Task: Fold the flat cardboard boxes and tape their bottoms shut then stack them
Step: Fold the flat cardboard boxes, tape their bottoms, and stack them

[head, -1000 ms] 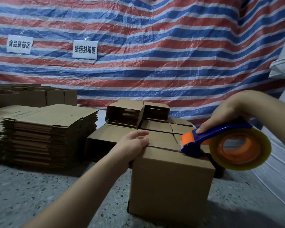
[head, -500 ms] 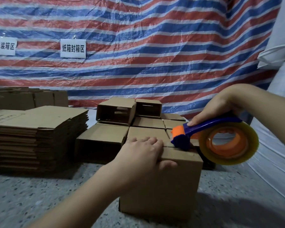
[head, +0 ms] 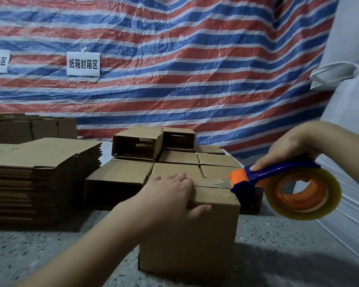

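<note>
A striped red, white and blue tarp (head: 195, 69) hangs across the whole back of the space, with two white paper signs (head: 83, 64) fixed to it at the left. White sheeting (head: 348, 112) fills the right edge. The floor (head: 39, 255) is grey speckled stone.

On the left sits a tall stack of flat cardboard (head: 39, 179), and further back along the tarp a low row of more brown boxes (head: 29, 129). In the middle, behind the work, a cluster of folded boxes (head: 174, 160) is packed side by side, with two open-ended ones lying on top.

The box being worked on (head: 191, 235) stands on the floor right in front of the person, touching the cluster behind it. Its top flaps are closed, and a short strip of clear tape lies along the seam near the right end.

The left hand (head: 170, 195) lies over the box's top near edge, fingers fairly straight across the flaps and thumb hooked down the front face, pressing it steady. The right hand (head: 286, 150) grips the blue handle of a tape dispenser (head: 278, 183), fingers curled round it; its orange and blue head rests on the box's right top edge, and the roll of tape (head: 303, 193) hangs out past the box's side.
</note>
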{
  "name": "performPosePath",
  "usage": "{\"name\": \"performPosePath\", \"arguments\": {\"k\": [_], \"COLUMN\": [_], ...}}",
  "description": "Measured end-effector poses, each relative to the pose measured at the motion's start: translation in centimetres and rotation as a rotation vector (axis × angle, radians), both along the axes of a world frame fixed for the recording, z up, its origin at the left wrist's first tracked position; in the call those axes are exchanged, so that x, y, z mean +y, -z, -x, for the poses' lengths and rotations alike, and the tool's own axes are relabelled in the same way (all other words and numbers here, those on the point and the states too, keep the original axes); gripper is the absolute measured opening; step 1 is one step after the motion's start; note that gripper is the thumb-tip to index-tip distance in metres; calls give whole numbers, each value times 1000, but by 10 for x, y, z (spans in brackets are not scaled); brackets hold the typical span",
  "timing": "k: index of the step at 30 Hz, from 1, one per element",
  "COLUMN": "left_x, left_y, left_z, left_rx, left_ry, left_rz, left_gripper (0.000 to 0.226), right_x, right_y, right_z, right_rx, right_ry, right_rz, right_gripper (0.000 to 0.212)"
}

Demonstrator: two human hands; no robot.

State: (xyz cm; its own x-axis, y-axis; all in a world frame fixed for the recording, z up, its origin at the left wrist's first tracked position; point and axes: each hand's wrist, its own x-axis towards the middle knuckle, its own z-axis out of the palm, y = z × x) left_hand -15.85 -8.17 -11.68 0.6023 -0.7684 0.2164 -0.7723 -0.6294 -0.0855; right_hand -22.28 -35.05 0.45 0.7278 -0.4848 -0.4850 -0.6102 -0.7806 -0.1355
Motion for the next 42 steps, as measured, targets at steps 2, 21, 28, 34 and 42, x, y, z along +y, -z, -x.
{"name": "performPosePath", "arguments": {"k": [2, 21, 28, 34, 42], "left_x": [-12, -51, -50, -51, -52], "left_y": [-5, 17, 18, 21, 22], "left_z": [4, 17, 16, 15, 15], "left_rx": [-5, -86, -103, -102, -110], "left_ry": [26, 200, 213, 205, 217], "left_rz": [23, 141, 137, 166, 179], "left_gripper": [88, 64, 69, 63, 56], "right_x": [4, -16, 17, -15, -12], "right_y": [-4, -15, 80, 153, 228], "right_z": [0, 14, -10, 6, 21], "right_rx": [64, 145, 260, -337, -522], "right_ry": [-7, -36, -219, -163, 0], "right_rz": [19, 181, 671, 654, 623], "right_gripper": [103, 99, 70, 63, 66]}}
